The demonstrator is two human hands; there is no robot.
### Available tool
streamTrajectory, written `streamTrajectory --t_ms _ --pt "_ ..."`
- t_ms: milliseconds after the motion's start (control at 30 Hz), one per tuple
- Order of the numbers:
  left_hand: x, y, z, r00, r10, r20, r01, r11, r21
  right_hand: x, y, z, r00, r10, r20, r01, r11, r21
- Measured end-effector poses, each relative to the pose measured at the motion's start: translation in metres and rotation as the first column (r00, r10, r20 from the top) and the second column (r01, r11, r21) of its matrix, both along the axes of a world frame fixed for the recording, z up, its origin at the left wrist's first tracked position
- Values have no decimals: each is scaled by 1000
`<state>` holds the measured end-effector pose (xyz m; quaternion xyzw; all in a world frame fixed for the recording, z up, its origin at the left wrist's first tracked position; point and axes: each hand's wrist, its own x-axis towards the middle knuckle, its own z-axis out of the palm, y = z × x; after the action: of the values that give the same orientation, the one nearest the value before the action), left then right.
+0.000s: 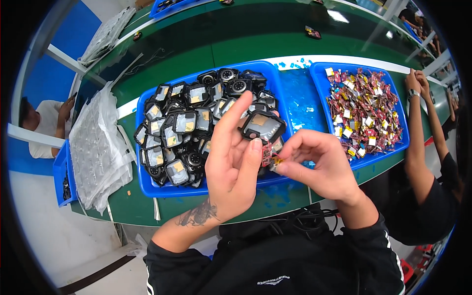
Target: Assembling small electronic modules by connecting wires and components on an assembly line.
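On a green table [140,206] sits a blue tray [167,191] of black watch cases [184,123]. Over its near right corner, the left hand [228,164], index finger extended, grips one watch case [263,127], its other fingers mostly hidden behind; window up, long axis roughly side to side. Right of that corner, the right hand [319,164] pinches an indistinct yellowish part [277,160]. A red circuit board [266,154], lengthwise near-to-far, lies between left thumb and right fingertips.
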<state>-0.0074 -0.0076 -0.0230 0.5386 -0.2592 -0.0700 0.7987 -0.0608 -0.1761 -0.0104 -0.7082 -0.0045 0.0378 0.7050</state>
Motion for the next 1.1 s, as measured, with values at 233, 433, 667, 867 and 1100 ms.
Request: streamTrajectory --t_ms 233,433,667,867,1100 --pt "-3 11 17 926 0 377 -177 882 436 -2 3 23 730 -33 683 517 681 -519" --pt "10 15 3 673 -25 739 -355 866 352 -19 -5 36 838 111 535 157 889 -429" --pt "10 14 10 626 -86 775 -350 858 377 -12 -18 22 973 -14 229 69 970 -232" --pt "6 14 6 742 -124 659 -223 881 417 -14 -18 23 999 -13 52 21 989 -149" --pt "4 14 7 835 -189 517 -86 883 462 -11 -31 30 981 185 64 -166 960 -224"
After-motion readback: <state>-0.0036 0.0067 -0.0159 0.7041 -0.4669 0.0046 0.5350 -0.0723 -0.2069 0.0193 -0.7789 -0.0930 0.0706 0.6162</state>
